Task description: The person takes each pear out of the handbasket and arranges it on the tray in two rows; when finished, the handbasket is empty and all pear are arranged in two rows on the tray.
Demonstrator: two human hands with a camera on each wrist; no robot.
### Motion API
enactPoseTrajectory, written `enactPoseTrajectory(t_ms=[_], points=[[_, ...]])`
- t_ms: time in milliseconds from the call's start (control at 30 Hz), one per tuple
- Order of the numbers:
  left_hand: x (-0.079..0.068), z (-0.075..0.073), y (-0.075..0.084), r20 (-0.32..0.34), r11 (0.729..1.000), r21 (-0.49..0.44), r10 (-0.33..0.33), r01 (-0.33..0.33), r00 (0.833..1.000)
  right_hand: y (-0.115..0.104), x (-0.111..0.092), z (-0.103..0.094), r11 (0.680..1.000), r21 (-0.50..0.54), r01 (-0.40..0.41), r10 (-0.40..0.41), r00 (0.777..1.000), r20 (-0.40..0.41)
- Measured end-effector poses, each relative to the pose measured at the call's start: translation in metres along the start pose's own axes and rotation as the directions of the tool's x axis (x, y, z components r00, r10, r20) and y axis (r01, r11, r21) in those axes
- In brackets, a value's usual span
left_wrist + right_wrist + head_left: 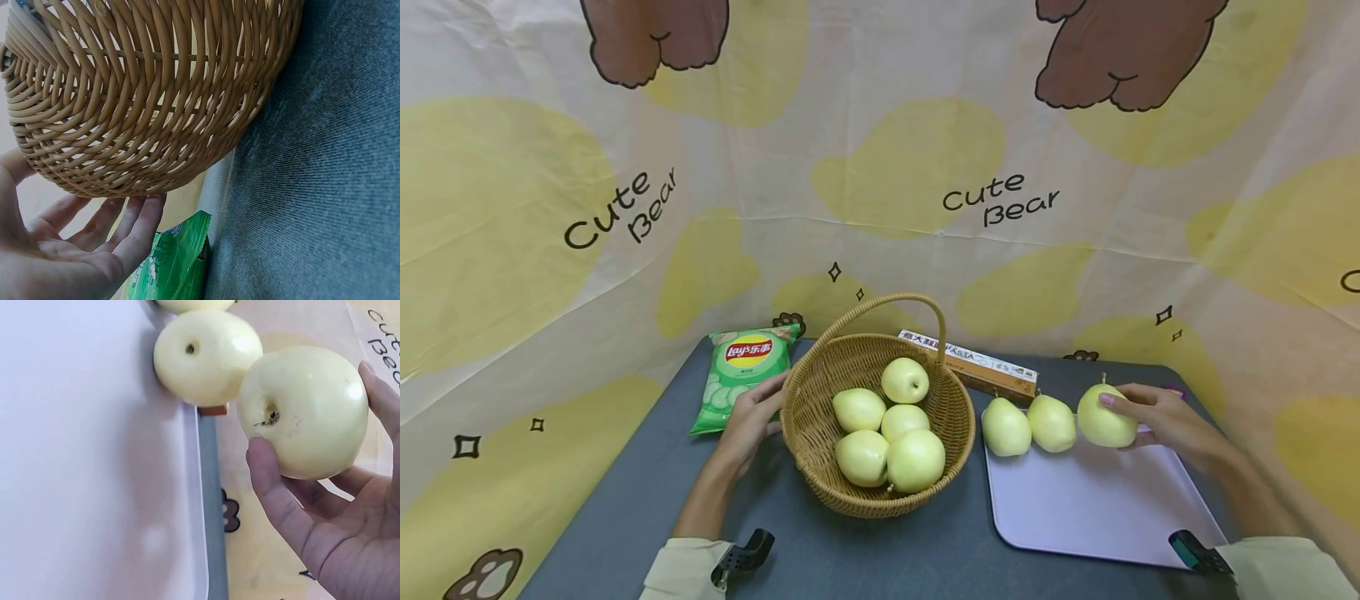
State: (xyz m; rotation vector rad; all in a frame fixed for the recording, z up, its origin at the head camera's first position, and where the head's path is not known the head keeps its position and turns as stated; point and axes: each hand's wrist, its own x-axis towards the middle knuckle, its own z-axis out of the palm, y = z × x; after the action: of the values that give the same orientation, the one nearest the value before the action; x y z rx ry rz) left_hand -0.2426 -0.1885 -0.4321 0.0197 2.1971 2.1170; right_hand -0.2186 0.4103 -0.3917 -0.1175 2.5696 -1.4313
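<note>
A pale green pear [1107, 415] is pinched between the thumb and fingers of my right hand [1165, 421], above the back of a lilac tray [1097, 508]. In the right wrist view, the held pear [306, 412] shows its dimpled base. Two more pears, one [1007, 427] at the tray's back left corner and one [1052, 423] beside it, stand with stems up. My left hand [750, 425] touches the outer left wall of a wicker basket [808, 450]; in the left wrist view its fingertips [153, 203] meet the weave. Several pears [916, 461] lie inside the basket.
A green Lay's chip bag [748, 375] lies left of the basket, close behind my left hand. Behind the basket and tray is a long pasta box [985, 367]. The basket's arched handle [895, 298] stands upright. A printed cloth [880, 183] hangs behind the grey table [625, 508].
</note>
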Motion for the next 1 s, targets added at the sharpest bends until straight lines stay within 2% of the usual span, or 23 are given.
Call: enactPoseTrajectory(t_ms=[200, 467, 1000], points=[[0.0, 0.0, 0.0, 0.0, 1.0, -0.001, 0.0, 0.0, 1.0, 0.015, 0.004, -0.009, 1.0, 0.004, -0.013, 0.013, 1.0, 0.009], [0.0, 0.0, -0.001, 0.002, 1.0, -0.005, 0.004, -0.004, 1.0, 0.029, 0.012, -0.008, 0.997, -0.012, -0.07, 0.071, 0.995, 0.066], [0.0, 0.0, -0.002, 0.003, 1.0, -0.013, -0.001, 0.001, 1.0, 0.032, 0.025, 0.003, 0.987, -0.076, -0.145, 0.152, 0.984, 0.097]])
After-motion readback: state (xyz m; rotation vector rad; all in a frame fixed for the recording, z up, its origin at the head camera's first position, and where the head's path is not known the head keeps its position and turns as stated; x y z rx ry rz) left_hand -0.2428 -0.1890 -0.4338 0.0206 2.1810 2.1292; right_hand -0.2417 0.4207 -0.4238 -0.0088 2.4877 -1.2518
